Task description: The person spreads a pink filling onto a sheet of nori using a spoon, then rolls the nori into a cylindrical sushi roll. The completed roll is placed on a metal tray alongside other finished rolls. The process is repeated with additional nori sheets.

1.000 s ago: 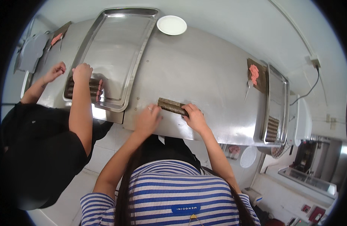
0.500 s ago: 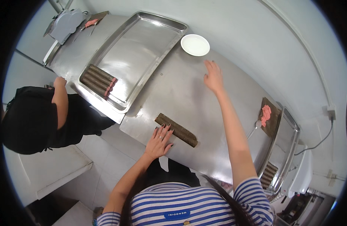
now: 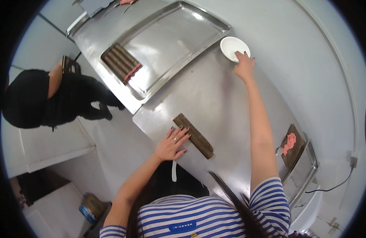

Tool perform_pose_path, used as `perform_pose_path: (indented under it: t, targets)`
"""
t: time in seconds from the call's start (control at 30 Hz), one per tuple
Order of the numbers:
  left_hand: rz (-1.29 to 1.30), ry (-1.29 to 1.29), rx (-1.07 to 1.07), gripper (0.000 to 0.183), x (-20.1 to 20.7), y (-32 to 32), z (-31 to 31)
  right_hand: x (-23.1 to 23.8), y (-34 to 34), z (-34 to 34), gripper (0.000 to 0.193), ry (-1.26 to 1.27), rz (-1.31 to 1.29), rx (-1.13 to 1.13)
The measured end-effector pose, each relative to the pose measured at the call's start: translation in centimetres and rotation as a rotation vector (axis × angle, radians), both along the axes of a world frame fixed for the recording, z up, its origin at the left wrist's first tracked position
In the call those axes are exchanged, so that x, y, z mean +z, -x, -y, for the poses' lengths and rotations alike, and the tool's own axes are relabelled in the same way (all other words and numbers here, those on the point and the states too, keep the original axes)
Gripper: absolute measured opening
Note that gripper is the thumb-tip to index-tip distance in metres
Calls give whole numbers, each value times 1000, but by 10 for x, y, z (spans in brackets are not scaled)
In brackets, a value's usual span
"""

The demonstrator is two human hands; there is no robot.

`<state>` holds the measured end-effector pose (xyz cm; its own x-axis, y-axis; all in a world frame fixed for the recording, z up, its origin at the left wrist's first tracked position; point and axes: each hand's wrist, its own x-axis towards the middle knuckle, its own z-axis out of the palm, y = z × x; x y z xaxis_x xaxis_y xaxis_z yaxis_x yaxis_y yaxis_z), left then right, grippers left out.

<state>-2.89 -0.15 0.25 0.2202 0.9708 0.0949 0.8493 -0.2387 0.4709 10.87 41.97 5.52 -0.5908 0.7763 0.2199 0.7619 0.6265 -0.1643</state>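
A dark green seaweed roll lies slantwise on the steel table near its front edge. My left hand rests with spread fingers on the near side of the roll, toward its left end. Farther off, my right hand reaches to the white bowl; its fingertips are inside the rim, and the other fingers are apart. What the bowl holds is hard to make out. To the left, several finished seaweed rolls with pink filling at their ends lie side by side in a large steel tray.
At the right, pink paste sits on a dark sheet, with a spoon beside it and another steel tray behind. A co-worker in black stands at the left. A wall borders the table's far side.
My right hand has moved to the bowl, and its fingertips have gone in. The left hand stays on the roll. The view has shifted, and the co-worker's arm has drawn back from the table.
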Motion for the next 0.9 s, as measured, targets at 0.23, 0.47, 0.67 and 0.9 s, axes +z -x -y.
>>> perform_pose_path:
  t: [0.23, 0.47, 0.67, 0.9]
  targets:
    - [-41, -11, 3, 67, 5, 2, 2, 15, -8, 170, 62, 231, -117, 715]
    - [-44, -6, -11, 68, 6, 3, -1, -23, -1, 220, 59, 208, 157, 916]
    - [-25, -3, -7, 67, 10, 3, -1, -6, -37, 238, 57, 253, 79, 842]
    - [515, 52, 454, 71, 23, -32, 21, -9, -60, 313, 53, 550, -298, 341]
